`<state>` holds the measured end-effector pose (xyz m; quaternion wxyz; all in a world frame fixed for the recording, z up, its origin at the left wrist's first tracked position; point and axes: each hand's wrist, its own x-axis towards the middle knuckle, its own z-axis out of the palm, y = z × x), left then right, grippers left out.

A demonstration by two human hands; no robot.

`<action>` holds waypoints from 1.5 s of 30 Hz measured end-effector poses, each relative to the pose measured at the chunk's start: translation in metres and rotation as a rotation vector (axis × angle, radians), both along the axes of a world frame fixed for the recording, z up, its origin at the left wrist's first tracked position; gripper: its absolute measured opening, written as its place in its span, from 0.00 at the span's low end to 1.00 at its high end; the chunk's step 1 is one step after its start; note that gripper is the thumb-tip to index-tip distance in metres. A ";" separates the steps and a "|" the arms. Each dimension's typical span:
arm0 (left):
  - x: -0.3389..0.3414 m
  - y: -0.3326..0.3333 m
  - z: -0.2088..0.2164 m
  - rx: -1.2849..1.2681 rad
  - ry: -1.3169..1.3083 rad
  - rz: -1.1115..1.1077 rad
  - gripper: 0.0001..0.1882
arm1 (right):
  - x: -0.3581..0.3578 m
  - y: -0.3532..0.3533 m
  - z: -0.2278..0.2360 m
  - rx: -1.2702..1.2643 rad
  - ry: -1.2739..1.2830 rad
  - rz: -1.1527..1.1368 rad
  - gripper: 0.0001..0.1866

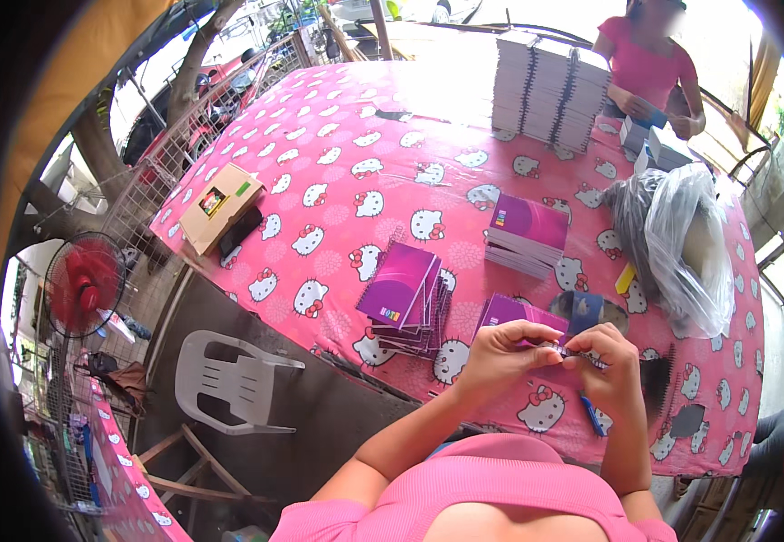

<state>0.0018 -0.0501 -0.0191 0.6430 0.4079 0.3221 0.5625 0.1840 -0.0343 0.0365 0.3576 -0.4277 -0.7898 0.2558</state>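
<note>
Close in front of me, my left hand [506, 355] and my right hand [607, 363] meet with thumbs and fingertips pinched. Between them is a thin toothed strip that looks like binding wire [562, 350]; the fingers cover part of it. Just beyond my left hand lies a purple-covered notebook [508, 311], partly hidden. Left of my hands stands an uneven pile of bound purple notebooks [401, 287]. Farther off is a neat stack of purple-covered booklets [527, 232]. A blue pen-like tool [592, 415] rests below my right hand, and dark wire binding combs [658, 384] lie to its right.
A roll of blue tape [583, 312] sits past my hands, near a plastic bag [681, 244]. Tall stacks of bound books [550, 95] stand at the back, beside a person in pink [652, 68]. A cardboard box [220, 210], white chair [227, 381] and fan [87, 287] are left.
</note>
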 end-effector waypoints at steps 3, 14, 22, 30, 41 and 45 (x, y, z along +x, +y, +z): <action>-0.005 0.000 -0.002 -0.046 -0.014 -0.034 0.14 | -0.001 0.004 -0.004 -0.012 -0.005 0.047 0.09; -0.007 -0.001 0.032 0.628 0.451 0.468 0.11 | 0.018 -0.011 -0.016 0.436 -0.102 -0.195 0.22; -0.013 -0.004 -0.062 0.740 0.854 0.375 0.12 | 0.114 -0.064 -0.163 -0.110 -0.616 -0.152 0.39; -0.020 -0.012 -0.079 0.812 0.974 0.296 0.14 | 0.118 -0.075 -0.168 -0.162 -0.736 -0.210 0.38; -0.013 -0.010 -0.080 0.764 0.746 0.432 0.13 | 0.118 -0.081 -0.173 -0.047 -0.736 -0.301 0.32; -0.013 -0.010 -0.076 0.754 0.736 0.457 0.14 | 0.120 -0.069 -0.158 -0.129 -0.652 -0.266 0.25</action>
